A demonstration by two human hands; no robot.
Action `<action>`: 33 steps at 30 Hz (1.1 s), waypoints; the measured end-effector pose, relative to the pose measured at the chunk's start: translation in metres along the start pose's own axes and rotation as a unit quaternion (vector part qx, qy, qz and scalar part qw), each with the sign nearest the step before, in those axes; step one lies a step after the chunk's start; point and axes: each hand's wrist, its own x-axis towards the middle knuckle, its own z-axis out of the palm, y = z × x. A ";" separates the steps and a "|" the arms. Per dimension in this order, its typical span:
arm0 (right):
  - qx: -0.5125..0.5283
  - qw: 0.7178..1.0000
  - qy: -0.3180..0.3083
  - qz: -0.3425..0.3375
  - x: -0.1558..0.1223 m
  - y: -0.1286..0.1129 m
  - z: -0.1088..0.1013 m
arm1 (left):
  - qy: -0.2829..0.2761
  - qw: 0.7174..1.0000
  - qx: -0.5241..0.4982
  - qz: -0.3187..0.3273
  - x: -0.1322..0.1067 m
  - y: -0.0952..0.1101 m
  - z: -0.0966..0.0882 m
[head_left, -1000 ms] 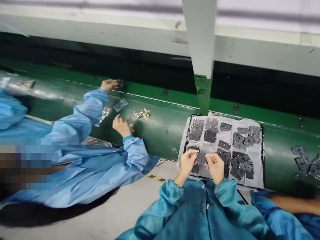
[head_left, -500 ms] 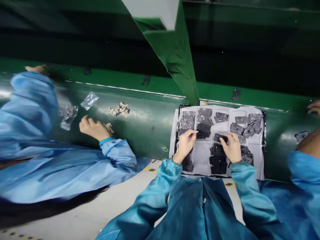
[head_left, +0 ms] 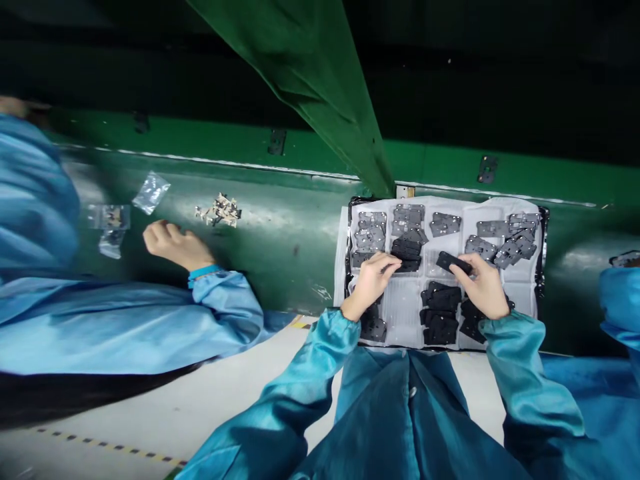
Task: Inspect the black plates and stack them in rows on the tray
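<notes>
My right hand pinches a flat black rectangular part by its right end, holding it over the middle of a tray lined with white material. Thumb and fingertips of my left hand are closed together at a stack of dark flat parts; whatever is between them is too small to make out. Below the held part lies a pile of black parts. Grey flat parts fill the tray's back left compartment, and more grey parts lie at the back right.
A green belt-like strip along the back carries single dark parts. A green-covered post slants down behind the tray. On the left, a co-worker's hand is beside small beige pieces and clear plastic bags. Another blue sleeve is at right.
My right hand has moved slightly right with the black part, which now shows more fully and tilts. My left hand stays by the stack. The whole view has shifted a little.
</notes>
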 end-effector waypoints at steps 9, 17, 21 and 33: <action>0.215 0.975 -0.034 0.048 -0.004 -0.024 -0.002 | 0.051 0.997 0.050 0.007 0.006 0.030 -0.003; 0.297 0.954 -0.033 0.036 -0.013 -0.063 -0.001 | 0.037 0.927 -0.343 -0.148 0.022 0.095 0.033; 0.294 0.954 -0.024 0.051 -0.015 -0.066 0.001 | 0.082 0.916 -0.353 -0.173 0.018 0.096 0.037; 0.335 0.918 0.189 0.093 -0.025 -0.061 0.037 | 0.168 0.927 -0.286 -0.174 0.016 0.098 0.053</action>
